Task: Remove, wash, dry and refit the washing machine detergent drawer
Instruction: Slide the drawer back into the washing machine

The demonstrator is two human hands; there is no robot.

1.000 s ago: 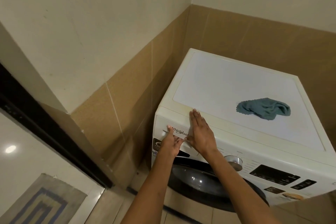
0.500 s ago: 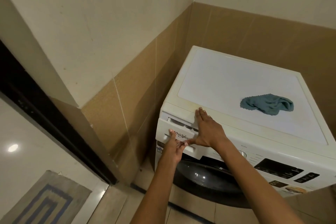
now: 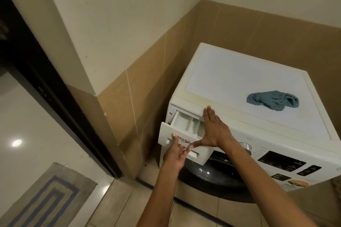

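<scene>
Striped mat (image 3: 46,197) on floor at lower left. Left hand (image 3: 174,155) grips the front panel of the detergent drawer (image 3: 181,122), fingers curled into the handle recess, thumb on the panel face. Drawer stands partway out of its slot at top left of the washing machine (image 3: 230,77), white compartments showing. Right hand (image 3: 212,131) flat on the machine's front top edge just right of the slot, fingers straight and together, thumb spread wide, tip touching the drawer front. Dial (image 3: 246,148) right of the wrist. Blue-grey cloth (image 3: 273,100) crumpled on machine top, well apart from hands
</scene>
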